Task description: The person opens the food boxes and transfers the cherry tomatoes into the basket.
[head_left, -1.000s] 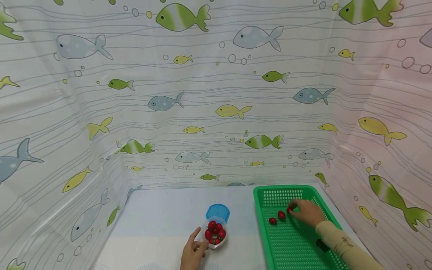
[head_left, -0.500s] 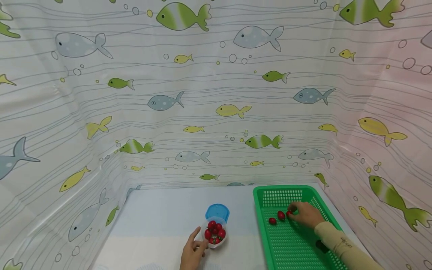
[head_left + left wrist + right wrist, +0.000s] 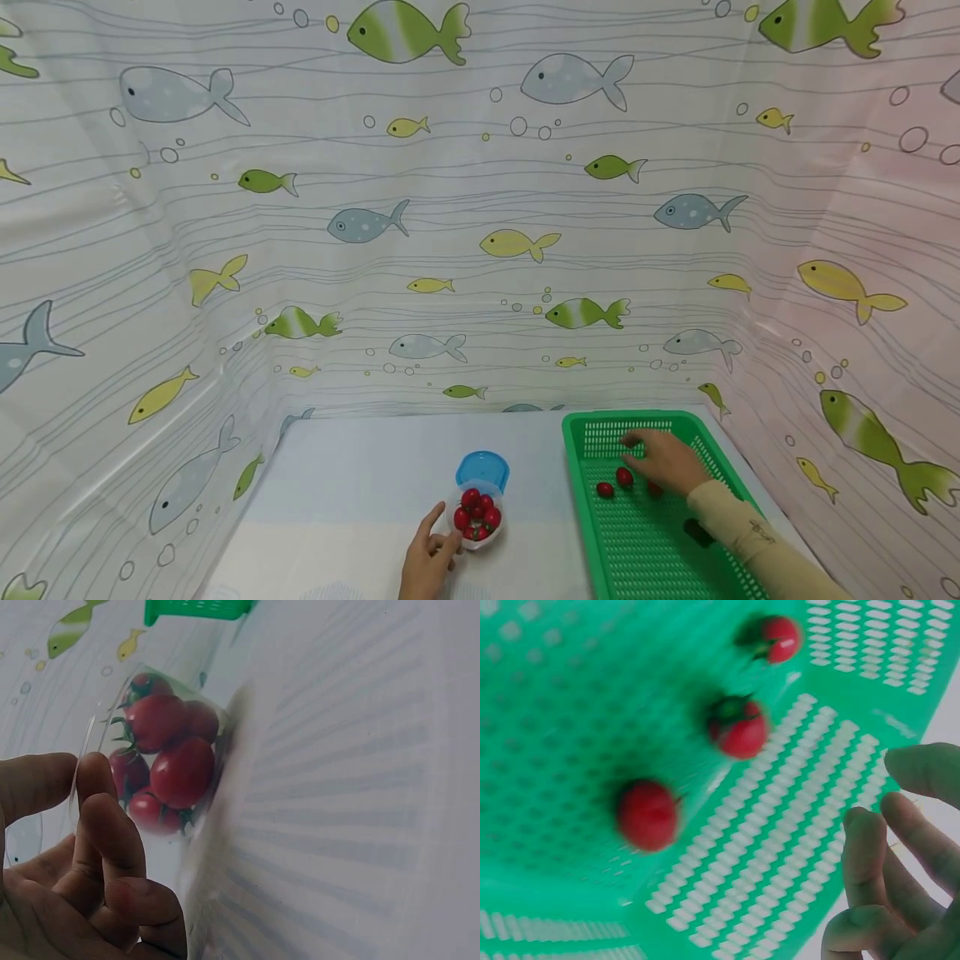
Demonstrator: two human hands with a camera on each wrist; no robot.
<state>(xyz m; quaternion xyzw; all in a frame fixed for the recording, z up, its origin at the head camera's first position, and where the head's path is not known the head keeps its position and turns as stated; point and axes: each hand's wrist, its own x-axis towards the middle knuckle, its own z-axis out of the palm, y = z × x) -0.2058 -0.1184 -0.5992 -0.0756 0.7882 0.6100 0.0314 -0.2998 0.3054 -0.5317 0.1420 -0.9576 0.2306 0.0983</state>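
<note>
My left hand (image 3: 426,560) pinches the near-left rim of a small clear plastic tub (image 3: 94,739) between thumb and finger. The tub stands on the table, filled with several red cherry tomatoes (image 3: 182,772) with green stems. To the right, my right hand (image 3: 671,460) hovers inside a green mesh basket (image 3: 645,554), its fingers loosely bent and apart with nothing between them. Below it on the basket floor lie three cherry tomatoes in a loose row: a left one (image 3: 605,490), a middle one (image 3: 624,477) and a right one (image 3: 655,489), partly hidden by the hand.
A blue lid (image 3: 483,469) lies just behind the tub. The white table (image 3: 360,483) ends at a back curtain (image 3: 450,275) printed with fish, which also hangs on both sides. A small dark object (image 3: 699,532) shows below the right wrist.
My right hand has let go of the rightmost tomato and moved up and slightly left, its fingers parting. The left hand stays at the tub.
</note>
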